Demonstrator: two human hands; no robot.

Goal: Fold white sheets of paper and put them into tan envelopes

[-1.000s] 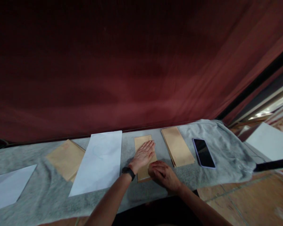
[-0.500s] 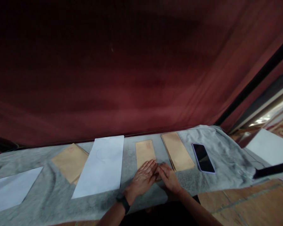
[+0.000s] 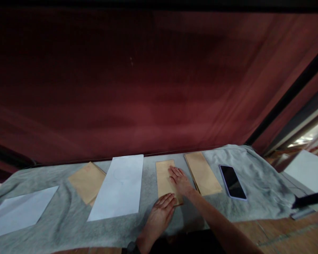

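A brown paper envelope [image 3: 164, 176] lies flat on the grey cloth, its long side running away from me. My left hand [image 3: 160, 212] rests on its near left corner with the fingers stretched out. Farther up, my right hand [image 3: 180, 180] lies flat on the envelope's right side, fingers extended and palm down. Parts of the envelope are hidden under both hands. Just right of it lies a stack of brown envelopes [image 3: 203, 174]. To the left is a white sheet of paper [image 3: 119, 188] with a faint round mark.
A phone [image 3: 232, 181] in a purple case lies at the right on the grey cloth [image 3: 74, 225]. More brown envelopes [image 3: 87, 181] and another white sheet [image 3: 21, 210] are at the left. A dark red panel [image 3: 148, 88] rises behind; a black bar [image 3: 311, 199] stands at the right.
My right hand has moved from the envelope's near end up along its right side and flattened. My left hand has shifted toward me, to the near corner. The view has tilted slightly.
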